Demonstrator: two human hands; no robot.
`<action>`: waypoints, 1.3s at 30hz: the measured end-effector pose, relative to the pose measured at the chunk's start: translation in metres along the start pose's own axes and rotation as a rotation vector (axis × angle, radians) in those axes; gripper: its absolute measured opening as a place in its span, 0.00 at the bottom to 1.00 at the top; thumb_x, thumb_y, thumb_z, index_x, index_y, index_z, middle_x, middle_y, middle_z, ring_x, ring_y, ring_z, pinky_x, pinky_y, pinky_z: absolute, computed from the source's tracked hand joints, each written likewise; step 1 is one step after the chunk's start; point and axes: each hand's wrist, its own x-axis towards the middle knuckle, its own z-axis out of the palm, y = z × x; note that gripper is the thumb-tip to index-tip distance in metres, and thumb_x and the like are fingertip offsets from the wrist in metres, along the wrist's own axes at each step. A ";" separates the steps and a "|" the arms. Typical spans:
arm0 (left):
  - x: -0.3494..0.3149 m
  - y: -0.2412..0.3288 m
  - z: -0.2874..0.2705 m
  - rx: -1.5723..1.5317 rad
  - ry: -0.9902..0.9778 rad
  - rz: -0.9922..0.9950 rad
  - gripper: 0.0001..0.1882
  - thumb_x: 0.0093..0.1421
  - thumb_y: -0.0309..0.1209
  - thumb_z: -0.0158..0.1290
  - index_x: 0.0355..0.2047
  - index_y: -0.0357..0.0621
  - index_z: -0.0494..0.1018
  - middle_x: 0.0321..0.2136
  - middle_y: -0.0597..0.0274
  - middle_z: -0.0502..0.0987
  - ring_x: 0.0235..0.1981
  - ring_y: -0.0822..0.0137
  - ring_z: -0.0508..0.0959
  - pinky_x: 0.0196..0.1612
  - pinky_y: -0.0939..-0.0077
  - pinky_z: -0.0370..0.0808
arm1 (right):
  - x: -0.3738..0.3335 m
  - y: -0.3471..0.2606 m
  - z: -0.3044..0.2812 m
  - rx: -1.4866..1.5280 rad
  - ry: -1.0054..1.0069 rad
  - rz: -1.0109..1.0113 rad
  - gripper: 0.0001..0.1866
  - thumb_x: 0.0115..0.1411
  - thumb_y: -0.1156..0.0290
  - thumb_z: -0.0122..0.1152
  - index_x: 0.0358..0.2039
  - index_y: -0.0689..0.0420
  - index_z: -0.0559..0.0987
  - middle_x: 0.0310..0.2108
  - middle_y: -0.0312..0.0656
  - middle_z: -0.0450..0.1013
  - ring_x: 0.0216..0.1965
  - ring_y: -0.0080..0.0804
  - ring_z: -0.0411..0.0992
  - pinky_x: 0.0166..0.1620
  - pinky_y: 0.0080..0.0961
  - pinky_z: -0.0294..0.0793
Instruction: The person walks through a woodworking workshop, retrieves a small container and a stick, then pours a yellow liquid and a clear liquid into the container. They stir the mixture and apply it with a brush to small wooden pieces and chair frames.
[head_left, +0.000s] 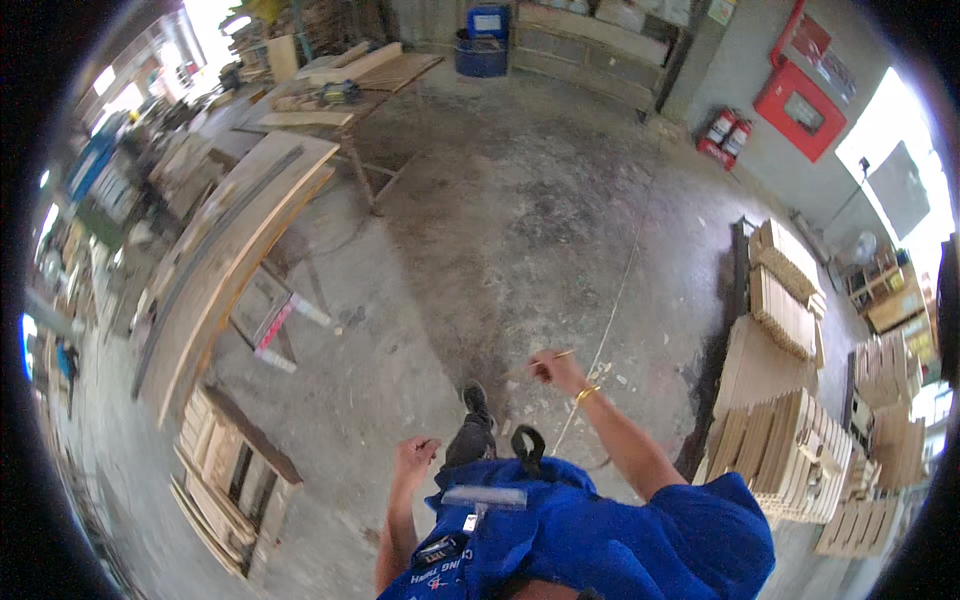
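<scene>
A workshop with a stained grey concrete floor [560, 260] spreads out around the person, whose two hands are well apart in front of a blue shirt [600, 535]. The right hand [553, 370] is out ahead over the floor, its fingers closed around a slim, pale stick [566, 353]; the stick's end pokes out to the right of the fist, and its exact kind is too small to tell. A yellow bangle [588, 393] circles that wrist. The left hand [414, 457] is lower and nearer the body, fingers curled; I cannot tell whether it holds anything. Between the hands, a dark shoe [476, 402] rests on the floor.

To the left, a long wooden worktop [245, 215] carries a dark strip [215, 225] along its length, with a slatted wooden frame [235, 470] on the floor near its closer end. Farther back, boards [365, 72] lie on another table. On the right are stacks of notched wooden pieces [780, 455]. Beyond them, two fire extinguishers [739, 138] stand by the wall, below a red cabinet [776, 92]. A blue drum [482, 60] stands at the far end.
</scene>
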 end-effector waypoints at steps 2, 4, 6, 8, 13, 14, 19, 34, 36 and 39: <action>0.090 0.049 0.001 0.015 0.032 0.046 0.13 0.53 0.36 0.54 0.25 0.36 0.77 0.16 0.60 0.75 0.19 0.73 0.73 0.24 0.77 0.69 | 0.027 0.056 -0.107 -1.145 0.078 0.025 0.13 0.59 0.62 0.48 0.30 0.54 0.79 0.33 0.37 0.75 0.34 0.31 0.72 0.34 0.31 0.72; 0.173 0.091 -0.003 -0.013 -0.026 0.136 0.13 0.53 0.36 0.54 0.28 0.36 0.77 0.18 0.59 0.77 0.20 0.71 0.75 0.25 0.75 0.70 | 0.037 0.098 -0.179 -1.721 0.084 0.100 0.09 0.56 0.63 0.50 0.30 0.48 0.79 0.36 0.35 0.75 0.39 0.33 0.73 0.37 0.33 0.73; 0.241 0.127 -0.013 0.044 0.003 0.225 0.13 0.53 0.36 0.54 0.29 0.36 0.77 0.19 0.58 0.78 0.21 0.68 0.76 0.26 0.74 0.71 | 0.026 0.121 -0.221 -1.350 0.302 0.391 0.06 0.53 0.63 0.53 0.28 0.46 0.78 0.33 0.33 0.75 0.38 0.31 0.73 0.37 0.34 0.72; 0.313 0.184 -0.010 0.011 -0.081 0.252 0.13 0.54 0.36 0.54 0.30 0.37 0.77 0.21 0.56 0.78 0.23 0.66 0.78 0.28 0.73 0.72 | 0.014 0.120 -0.231 -0.488 0.632 0.593 0.07 0.58 0.65 0.54 0.28 0.55 0.75 0.27 0.39 0.74 0.24 0.33 0.74 0.24 0.33 0.72; 0.490 0.290 0.005 0.175 -0.218 0.402 0.13 0.55 0.37 0.54 0.32 0.38 0.77 0.25 0.55 0.79 0.26 0.63 0.79 0.32 0.73 0.73 | 0.125 0.057 -0.231 0.167 0.925 0.553 0.08 0.58 0.70 0.51 0.33 0.62 0.74 0.25 0.42 0.75 0.25 0.33 0.75 0.23 0.30 0.74; 0.519 0.306 0.004 0.183 -0.235 0.413 0.13 0.55 0.37 0.54 0.32 0.38 0.77 0.25 0.55 0.79 0.27 0.63 0.79 0.32 0.73 0.73 | 0.176 0.038 -0.250 0.189 0.896 0.477 0.08 0.58 0.71 0.51 0.33 0.62 0.74 0.28 0.43 0.75 0.27 0.34 0.76 0.25 0.29 0.75; 0.672 0.407 0.036 0.125 -0.321 0.418 0.16 0.54 0.39 0.55 0.35 0.38 0.76 0.26 0.55 0.79 0.29 0.62 0.79 0.34 0.70 0.74 | 0.437 -0.065 -0.351 0.750 0.632 0.041 0.17 0.61 0.68 0.39 0.42 0.68 0.71 0.50 0.53 0.66 0.50 0.45 0.67 0.47 0.42 0.68; 1.078 0.637 -0.037 -0.051 -0.211 0.551 0.12 0.57 0.33 0.53 0.35 0.37 0.76 0.23 0.56 0.77 0.23 0.68 0.76 0.27 0.73 0.71 | 0.936 -0.538 -0.363 -0.145 -0.136 -0.048 0.09 0.54 0.72 0.56 0.31 0.66 0.75 0.26 0.44 0.75 0.27 0.29 0.72 0.33 0.25 0.72; 1.132 0.670 -0.038 -0.285 -0.295 0.526 0.11 0.56 0.33 0.54 0.32 0.37 0.77 0.21 0.55 0.76 0.23 0.66 0.76 0.26 0.70 0.70 | 0.977 -0.548 -0.386 -0.024 -0.076 -0.069 0.08 0.53 0.74 0.55 0.30 0.66 0.75 0.26 0.45 0.75 0.26 0.29 0.72 0.33 0.26 0.72; 1.222 0.713 -0.032 -0.045 -0.255 0.752 0.09 0.54 0.32 0.55 0.32 0.38 0.76 0.25 0.49 0.76 0.26 0.55 0.77 0.28 0.66 0.70 | 1.043 -0.565 -0.423 0.136 -0.008 -0.070 0.07 0.52 0.75 0.55 0.30 0.66 0.75 0.26 0.46 0.75 0.26 0.30 0.72 0.33 0.26 0.72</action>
